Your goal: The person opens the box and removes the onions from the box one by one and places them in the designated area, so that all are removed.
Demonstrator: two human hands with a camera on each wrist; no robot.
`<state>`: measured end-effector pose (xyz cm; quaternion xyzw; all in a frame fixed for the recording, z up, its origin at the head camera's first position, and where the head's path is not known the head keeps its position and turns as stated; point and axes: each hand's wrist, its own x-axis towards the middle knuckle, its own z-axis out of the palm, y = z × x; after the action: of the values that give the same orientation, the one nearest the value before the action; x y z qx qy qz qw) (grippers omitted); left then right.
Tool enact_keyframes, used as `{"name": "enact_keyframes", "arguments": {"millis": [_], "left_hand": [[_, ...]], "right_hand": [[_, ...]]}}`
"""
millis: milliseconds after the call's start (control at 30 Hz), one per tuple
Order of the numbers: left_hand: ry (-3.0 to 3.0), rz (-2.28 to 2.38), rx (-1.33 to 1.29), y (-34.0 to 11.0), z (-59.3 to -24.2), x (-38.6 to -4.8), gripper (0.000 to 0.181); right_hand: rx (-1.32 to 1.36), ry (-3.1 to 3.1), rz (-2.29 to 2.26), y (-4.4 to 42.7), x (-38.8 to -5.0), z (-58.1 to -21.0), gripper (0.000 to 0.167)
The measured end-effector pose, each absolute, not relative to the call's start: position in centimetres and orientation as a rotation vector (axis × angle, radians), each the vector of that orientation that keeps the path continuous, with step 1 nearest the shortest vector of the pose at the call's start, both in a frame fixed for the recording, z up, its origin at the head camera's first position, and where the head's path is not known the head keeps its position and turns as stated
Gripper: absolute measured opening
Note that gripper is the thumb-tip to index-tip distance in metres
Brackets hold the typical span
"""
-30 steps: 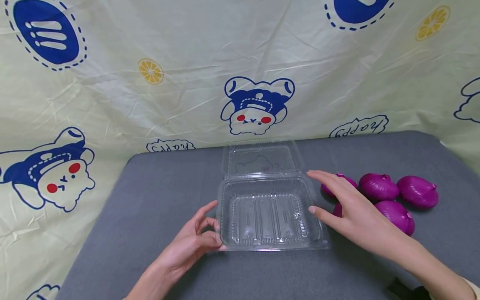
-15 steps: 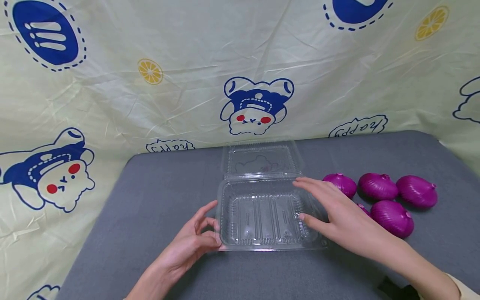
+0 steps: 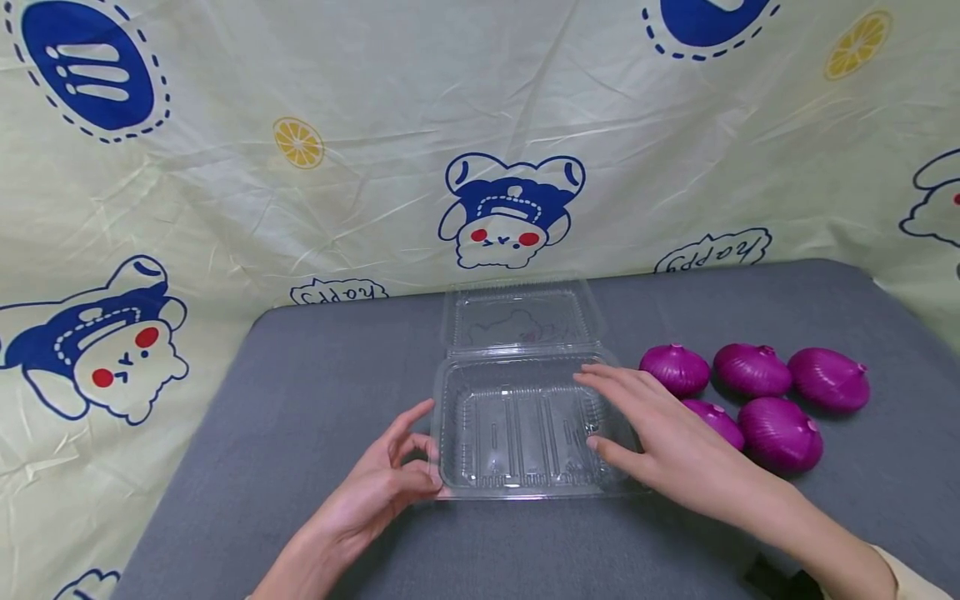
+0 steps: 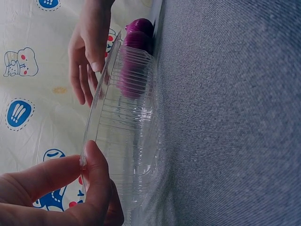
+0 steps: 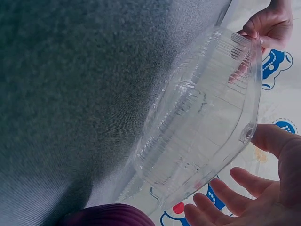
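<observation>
A clear plastic clamshell container lies unfolded on the grey cloth, its lid laid back behind the base. At the near left corner, my left hand pinches the rim between thumb and finger, as the left wrist view shows. My right hand hovers over the right side of the base with fingers spread and fairly straight, holding nothing. In the right wrist view its thumb is close to the rim; I cannot tell whether it touches. Several purple onions sit to the right, one partly behind the right hand.
Grey cloth covers the table. Behind it hangs a pale printed curtain with cartoon bears and orange slices. A dark object shows beneath my right forearm at the bottom edge.
My right hand has moved left, from beside the container to above the right part of its base, uncovering more of the onions. My left hand stays at the corner.
</observation>
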<state>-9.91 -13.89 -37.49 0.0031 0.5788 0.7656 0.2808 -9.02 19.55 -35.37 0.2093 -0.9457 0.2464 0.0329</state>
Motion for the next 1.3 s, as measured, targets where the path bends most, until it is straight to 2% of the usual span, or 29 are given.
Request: {"name": "enact_keyframes", "arguments": {"millis": [633, 1000, 1300], "left_hand": [[1.556, 2.049, -0.009, -13.8, -37.6, -10.2, 0.092], [1.552, 2.050, 0.009, -13.9, -37.7, -10.3, 0.092], [1.616, 2.052, 0.008, -14.1, -37.3, -10.2, 0.081]], "right_hand": [[0.660, -2.903, 0.725, 20.4, -8.5, -35.8, 0.075], [0.549, -2.821, 0.644, 22.4, -7.1, -35.3, 0.075], [0.470, -2.791, 0.614, 24.2, -5.9, -35.3, 0.084]]}}
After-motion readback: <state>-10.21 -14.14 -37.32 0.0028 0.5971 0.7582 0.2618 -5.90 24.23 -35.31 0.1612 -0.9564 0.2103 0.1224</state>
